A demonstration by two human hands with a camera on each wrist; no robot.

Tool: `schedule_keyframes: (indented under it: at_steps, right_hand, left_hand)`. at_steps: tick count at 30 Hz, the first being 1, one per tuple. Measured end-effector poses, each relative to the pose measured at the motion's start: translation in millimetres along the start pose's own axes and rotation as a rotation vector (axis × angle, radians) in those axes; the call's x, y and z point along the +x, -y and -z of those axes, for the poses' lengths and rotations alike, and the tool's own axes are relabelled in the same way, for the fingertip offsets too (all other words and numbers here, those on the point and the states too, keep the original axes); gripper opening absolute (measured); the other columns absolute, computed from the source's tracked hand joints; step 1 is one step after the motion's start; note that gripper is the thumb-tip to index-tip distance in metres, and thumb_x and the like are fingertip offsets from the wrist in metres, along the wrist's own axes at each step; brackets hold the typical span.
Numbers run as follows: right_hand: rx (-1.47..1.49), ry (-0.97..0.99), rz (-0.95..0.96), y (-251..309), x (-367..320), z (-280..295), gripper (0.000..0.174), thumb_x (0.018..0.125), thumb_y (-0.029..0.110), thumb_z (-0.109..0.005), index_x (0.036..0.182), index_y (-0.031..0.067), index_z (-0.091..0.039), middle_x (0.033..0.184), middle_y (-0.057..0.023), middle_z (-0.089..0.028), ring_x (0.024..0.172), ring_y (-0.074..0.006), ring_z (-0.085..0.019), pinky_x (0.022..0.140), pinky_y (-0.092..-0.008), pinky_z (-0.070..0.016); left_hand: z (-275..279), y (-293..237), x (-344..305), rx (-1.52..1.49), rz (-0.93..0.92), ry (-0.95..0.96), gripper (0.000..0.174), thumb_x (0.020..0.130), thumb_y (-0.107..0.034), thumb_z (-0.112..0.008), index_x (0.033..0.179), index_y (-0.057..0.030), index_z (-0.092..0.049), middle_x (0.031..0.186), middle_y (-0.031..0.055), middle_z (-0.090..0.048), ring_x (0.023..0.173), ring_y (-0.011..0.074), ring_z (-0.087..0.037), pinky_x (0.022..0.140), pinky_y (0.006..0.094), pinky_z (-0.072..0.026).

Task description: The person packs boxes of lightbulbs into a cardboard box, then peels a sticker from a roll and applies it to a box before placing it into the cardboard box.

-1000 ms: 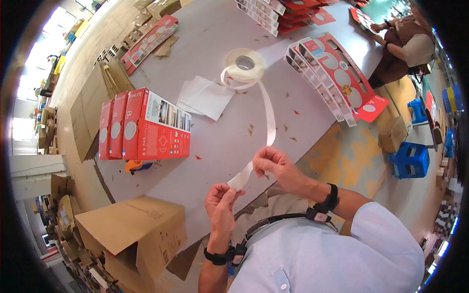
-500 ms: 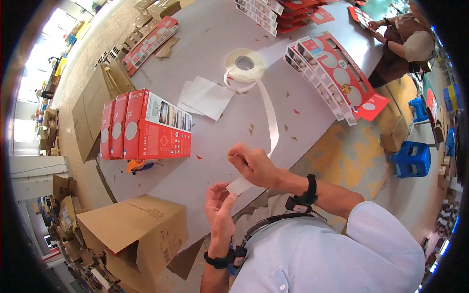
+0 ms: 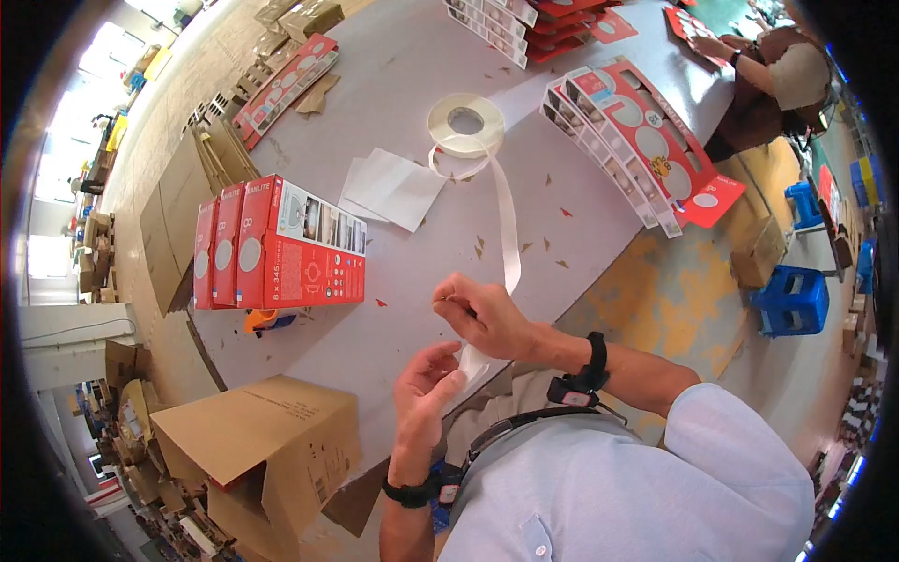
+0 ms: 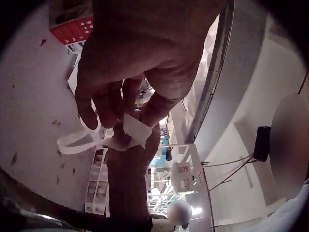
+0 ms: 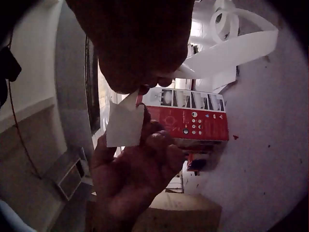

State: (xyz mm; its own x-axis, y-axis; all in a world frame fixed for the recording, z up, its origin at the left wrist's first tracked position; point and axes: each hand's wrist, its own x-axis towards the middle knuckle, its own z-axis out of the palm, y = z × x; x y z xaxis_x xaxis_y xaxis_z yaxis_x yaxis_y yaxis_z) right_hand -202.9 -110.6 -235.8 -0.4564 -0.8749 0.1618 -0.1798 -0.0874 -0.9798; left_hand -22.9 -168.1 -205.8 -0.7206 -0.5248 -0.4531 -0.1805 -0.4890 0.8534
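Note:
A long strip of white tape (image 3: 507, 220) runs from a tape roll (image 3: 465, 146) on the table towards me. My right hand (image 3: 485, 320) grips it with curled fingers; in the right wrist view the strip enters that fist from the roll side. The free end of the strip (image 5: 124, 128) hangs out below the fist, bent and square-cut. Beside that end is my left hand (image 3: 426, 386), its thumb and loosely bent fingers apart. In the left wrist view the tape's end overlaps the gap between the left thumb and fingers.
Three red boxes (image 3: 309, 258) stand left on the table (image 3: 571, 244), near white sheets (image 3: 398, 192). Flat red cartons (image 3: 637, 140) lie right. An opened cardboard box (image 3: 262, 426) sits front left. Another person (image 3: 773, 84) works at the far right, behind a blue stool (image 3: 791, 300).
My right hand has moved left along the strip, towards its end, and turned over. My left thumb and fingers, pinching the tape's end before, have parted from it.

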Motion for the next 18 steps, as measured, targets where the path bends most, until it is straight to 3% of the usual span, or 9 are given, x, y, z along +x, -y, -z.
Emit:
schedule_keyframes:
  at_steps: [3, 9, 12, 18]
  right_hand:
    - [-0.014, -0.046, 0.063, 2, 0, -2, 0.011, 0.099, 0.007, -0.063, 0.105, 0.0021, -0.056, 0.072, -0.0133, -0.064, 0.061, -0.0151, -0.06, 0.056, -0.0307, -0.048]
    - [-0.006, -0.046, 0.101, 1, -1, 0, 0.01, 0.099, 0.007, -0.063, 0.105, 0.0031, -0.056, 0.071, -0.0105, -0.062, 0.061, -0.0122, -0.057, 0.056, -0.0293, -0.0474]
    - [0.008, -0.071, 0.066, -1, -1, -1, 0.01, 0.099, 0.007, -0.063, 0.104, 0.0026, -0.056, 0.068, -0.008, -0.059, 0.06, -0.0103, -0.055, 0.054, -0.0283, -0.0451]
    - [0.328, 0.037, -0.313, -4, 2, -6, 0.009, 0.101, 0.012, -0.06, 0.102, 0.003, -0.057, 0.063, -0.0006, -0.056, 0.055, -0.0058, -0.048, 0.048, -0.0257, -0.0375]
  left_hand:
    - [-7, -6, 2, -0.064, 0.064, 0.002, 0.032, 0.087, -0.007, -0.072, 0.117, 0.0014, -0.064, 0.102, 0.0023, -0.064, 0.087, 0.0096, -0.059, 0.083, 0.0263, -0.0481]
    - [1, 5, 4, 0.011, 0.082, -0.022, 0.022, 0.088, -0.013, -0.072, 0.105, 0.0002, -0.067, 0.102, 0.0032, -0.065, 0.089, 0.0109, -0.059, 0.086, 0.0264, -0.0464]
    - [-10, -2, 1, 0.182, -0.14, -0.116, 0.018, 0.09, -0.013, -0.071, 0.1, 0.0011, -0.069, 0.109, 0.0063, -0.064, 0.098, 0.0135, -0.059, 0.091, 0.0293, -0.0453]
    - [0, -5, -2, -0.062, -0.015, 0.01, 0.017, 0.091, -0.012, -0.068, 0.101, 0.0015, -0.071, 0.121, 0.0106, -0.061, 0.109, 0.0176, -0.058, 0.096, 0.0324, -0.0443]
